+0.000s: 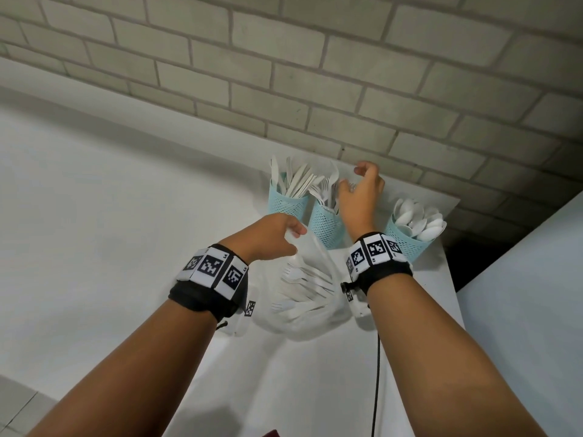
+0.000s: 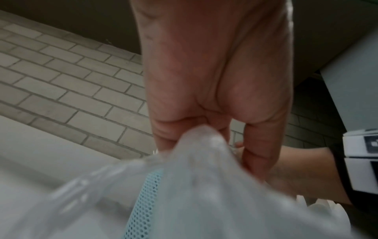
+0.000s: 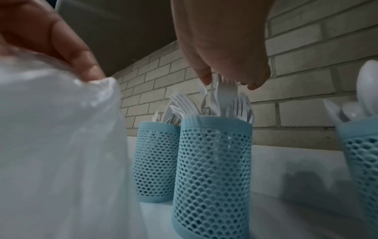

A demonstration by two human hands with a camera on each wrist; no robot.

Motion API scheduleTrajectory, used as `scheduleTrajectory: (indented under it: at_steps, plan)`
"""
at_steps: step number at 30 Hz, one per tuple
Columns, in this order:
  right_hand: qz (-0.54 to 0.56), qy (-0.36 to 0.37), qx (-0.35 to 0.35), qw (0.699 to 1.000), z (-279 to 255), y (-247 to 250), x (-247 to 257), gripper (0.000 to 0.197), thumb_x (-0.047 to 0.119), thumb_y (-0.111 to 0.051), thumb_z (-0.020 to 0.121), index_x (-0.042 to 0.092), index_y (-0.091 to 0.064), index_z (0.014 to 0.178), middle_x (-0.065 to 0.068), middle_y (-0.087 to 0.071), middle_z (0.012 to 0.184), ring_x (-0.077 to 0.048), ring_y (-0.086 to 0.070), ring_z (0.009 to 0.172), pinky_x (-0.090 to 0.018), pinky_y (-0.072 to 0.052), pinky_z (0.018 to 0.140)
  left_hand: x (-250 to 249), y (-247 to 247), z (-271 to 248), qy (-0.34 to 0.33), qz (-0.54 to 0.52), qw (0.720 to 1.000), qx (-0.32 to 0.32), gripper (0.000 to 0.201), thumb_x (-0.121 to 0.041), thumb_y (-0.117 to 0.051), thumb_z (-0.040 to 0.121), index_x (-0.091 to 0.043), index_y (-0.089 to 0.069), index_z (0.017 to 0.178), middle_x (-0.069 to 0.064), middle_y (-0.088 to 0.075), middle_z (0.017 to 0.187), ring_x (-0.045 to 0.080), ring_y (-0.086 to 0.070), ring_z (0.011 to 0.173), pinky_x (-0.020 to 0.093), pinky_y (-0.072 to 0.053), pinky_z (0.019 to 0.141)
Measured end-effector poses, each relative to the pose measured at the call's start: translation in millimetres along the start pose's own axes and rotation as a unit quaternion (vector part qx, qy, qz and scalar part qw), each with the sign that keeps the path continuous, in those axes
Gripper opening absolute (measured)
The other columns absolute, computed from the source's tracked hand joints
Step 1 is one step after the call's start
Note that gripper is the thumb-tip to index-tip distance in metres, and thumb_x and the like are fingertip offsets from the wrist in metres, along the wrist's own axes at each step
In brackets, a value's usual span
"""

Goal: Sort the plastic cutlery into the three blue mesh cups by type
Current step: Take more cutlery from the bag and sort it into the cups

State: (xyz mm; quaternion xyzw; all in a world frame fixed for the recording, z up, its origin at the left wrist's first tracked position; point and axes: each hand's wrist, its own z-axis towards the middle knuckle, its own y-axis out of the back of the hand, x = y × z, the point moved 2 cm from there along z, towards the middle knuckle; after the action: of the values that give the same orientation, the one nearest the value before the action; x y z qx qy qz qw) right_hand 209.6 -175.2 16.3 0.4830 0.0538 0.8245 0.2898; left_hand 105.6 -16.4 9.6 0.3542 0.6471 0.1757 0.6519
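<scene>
— Cups first: how many did you have up there in the head view?

— Three blue mesh cups along the brick wall (image 1: 284, 74). Your left cup (image 1: 287, 205) held knives, the middle cup (image 1: 326, 227) forks, the right cup (image 1: 410, 244) spoons. I couldn't count the pieces in any of them.

— And your two hands?

— Your left hand (image 1: 271, 236) pinched the top edge of one clear plastic bag (image 1: 303, 294), which sat on the white counter (image 1: 94, 216) just in front of the cups with a loose heap of white forks (image 1: 303, 283) inside. Your right hand (image 1: 361, 192) was over the middle cup, fingers curled down onto the fork heads.

— What did your left wrist camera give you?

— Mostly your left hand (image 2: 214, 80) with the bag (image 2: 204, 177) gathered between the fingers, blurred and filling the lower frame. It covered nearly all of one mesh cup (image 2: 147, 194); your other forearm crossed on the right.

— And your right wrist camera?

— All three cups again: the knife cup (image 3: 155, 163) behind, the fork cup (image 3: 212, 169) nearest, the spoon cup (image 3: 364, 153) cut off at the edge. Your right hand (image 3: 225, 53) gripped a fork (image 3: 224, 95) by its head, its handle down in the fork cup. The bag (image 3: 61, 145) blocked the whole left side.
</scene>
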Motion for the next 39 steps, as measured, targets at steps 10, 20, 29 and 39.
scheduleTrajectory:
  at_steps: [10,20,29,39]
  plan:
    - [-0.307,0.041,0.187,0.932,-7.5,6.6,23.7,0.036,0.022,-0.041,0.096,0.021,-0.051,0.131,-0.008,-0.019,0.156,-0.029,-0.013,0.142,-0.046,-0.015,0.113,0.7,0.8,-1.0,0.005,-0.007,1.000,0.005,0.041,0.002,-0.045,0.088,-0.017,-0.061,0.121,-0.001,-0.054,0.133,0.016,-0.049,0.121,0.018,-0.033,0.093]
    - [-0.255,-0.107,0.591,0.758,-81.6,26.8,67.8,0.027,0.006,-0.047,0.091,0.006,-0.064,0.112,-0.010,-0.066,0.114,-0.019,-0.061,0.093,-0.025,-0.049,0.080,-0.8,-8.0,3.8,-0.021,-0.012,1.000,-0.017,0.049,0.010,-0.040,0.084,-0.013,-0.061,0.121,0.001,-0.059,0.126,0.017,-0.053,0.117,0.011,-0.035,0.081]
    - [-0.403,-0.048,0.482,0.776,-117.6,1.2,17.6,0.036,0.023,-0.038,0.098,0.002,-0.053,0.124,-0.015,-0.056,0.128,-0.030,-0.052,0.118,-0.035,-0.039,0.099,-0.1,-9.0,0.1,-0.029,-0.030,0.999,-0.004,0.052,0.013,-0.037,0.084,-0.012,-0.059,0.123,0.002,-0.062,0.124,0.013,-0.052,0.120,0.015,-0.037,0.088]
    - [-0.407,-0.011,0.445,0.798,-115.4,5.7,9.6,0.034,0.024,-0.038,0.099,0.004,-0.055,0.119,-0.013,-0.059,0.122,-0.028,-0.056,0.112,-0.032,-0.043,0.089,-3.8,-8.7,4.1,-0.049,-0.031,0.998,-0.023,0.050,0.014,-0.036,0.083,-0.010,-0.063,0.118,0.003,-0.062,0.123,0.015,-0.052,0.119,0.016,-0.034,0.094]
